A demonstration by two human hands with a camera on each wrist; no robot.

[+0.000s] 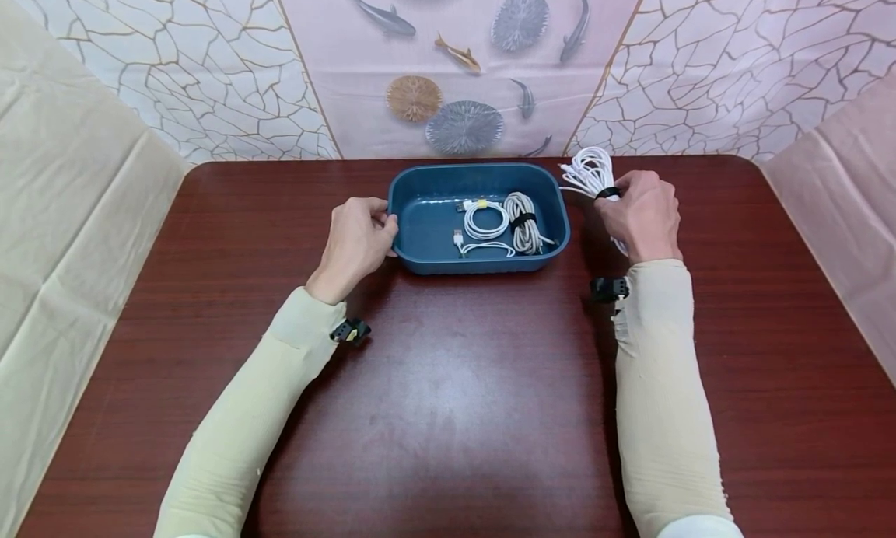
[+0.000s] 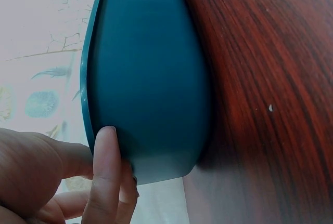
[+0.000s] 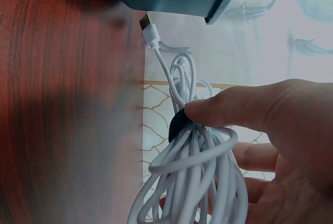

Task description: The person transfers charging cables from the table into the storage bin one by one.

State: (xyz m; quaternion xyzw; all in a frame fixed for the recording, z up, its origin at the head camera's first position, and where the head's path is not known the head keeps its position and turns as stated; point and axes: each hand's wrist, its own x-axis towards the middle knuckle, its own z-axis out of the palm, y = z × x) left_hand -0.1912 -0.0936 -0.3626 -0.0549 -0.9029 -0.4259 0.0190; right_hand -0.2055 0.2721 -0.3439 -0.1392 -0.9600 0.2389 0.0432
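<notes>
A blue plastic bin [image 1: 469,267] stands at the back of the table. My left hand [image 1: 355,239] pinches its left rim, thumb inside and fingers along the outer wall; the left wrist view shows the fingers [image 2: 106,151] against that wall. To the right of the bin, my right hand [image 1: 645,211] grips a bundled white USB cable [image 1: 591,169] at its black strap. In the right wrist view the thumb presses near the strap [image 3: 178,124], and a USB plug [image 3: 150,30] sticks out toward the bin. Some of the bundle is hidden behind the hand.
Inside the bin lie a coiled white cable [image 1: 486,221] with a yellow tie, a short white cable [image 1: 490,247] and a grey-white bundled cable [image 1: 521,218] with a black strap. Behind the dark wooden table [image 1: 448,382] hangs a patterned cloth [image 1: 462,71].
</notes>
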